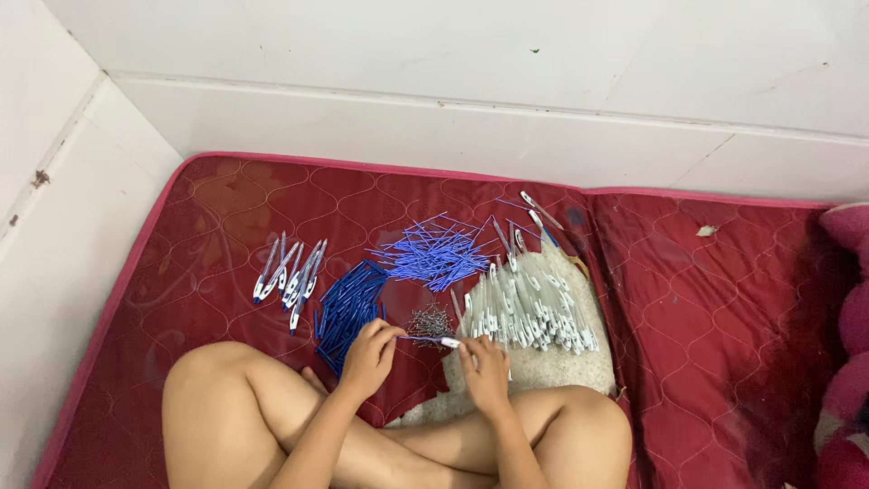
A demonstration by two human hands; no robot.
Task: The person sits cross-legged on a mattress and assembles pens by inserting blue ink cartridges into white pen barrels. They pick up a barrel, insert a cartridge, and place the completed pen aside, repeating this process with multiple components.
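Note:
My left hand point(371, 355) and my right hand point(484, 367) meet over a thin pen part point(433, 340), each pinching one end of it. Just above it lies a small heap of tiny metal springs point(430, 321). To the left of my left hand sits a pile of dark blue pen barrels point(348, 308). A loose scatter of thin blue refills point(434, 252) lies further back. A big pile of white pen caps and clips point(529, 308) rests on a pale cloth point(593, 362) by my right hand.
I sit cross-legged on a red quilted mattress point(715, 308) against white walls. A few finished blue-and-white pens point(291, 273) lie at the left. A pink soft thing point(846, 362) sits at the right edge.

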